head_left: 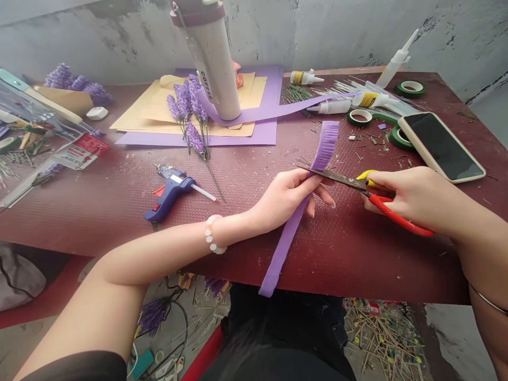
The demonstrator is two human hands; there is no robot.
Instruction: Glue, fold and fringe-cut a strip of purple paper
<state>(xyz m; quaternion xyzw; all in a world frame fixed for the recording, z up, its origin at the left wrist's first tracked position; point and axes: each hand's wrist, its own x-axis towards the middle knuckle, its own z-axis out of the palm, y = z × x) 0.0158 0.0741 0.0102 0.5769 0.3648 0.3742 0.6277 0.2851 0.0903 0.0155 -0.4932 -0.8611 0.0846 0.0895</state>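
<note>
My left hand (288, 197) pinches a purple paper strip (289, 238) between thumb and fingers. The strip's upper part is cut into a fringe of narrow slits and stands above the hand; its plain lower length hangs down past the table's front edge. My right hand (408, 198) is wrapped round the red and yellow handles of a pair of scissors (397, 216). The dark blades reach left across the strip, right beside my left thumb and just below the fringed part. How far apart the blades are is hard to make out.
A coffee tumbler (216, 63) stands on a purple strip over paper sheets (138, 119), beside lavender stems (194, 137). A blue glue gun (170, 193) lies left of my hand. At right are a phone (442, 145), green tape rolls (410, 87) and glue bottles (304, 78).
</note>
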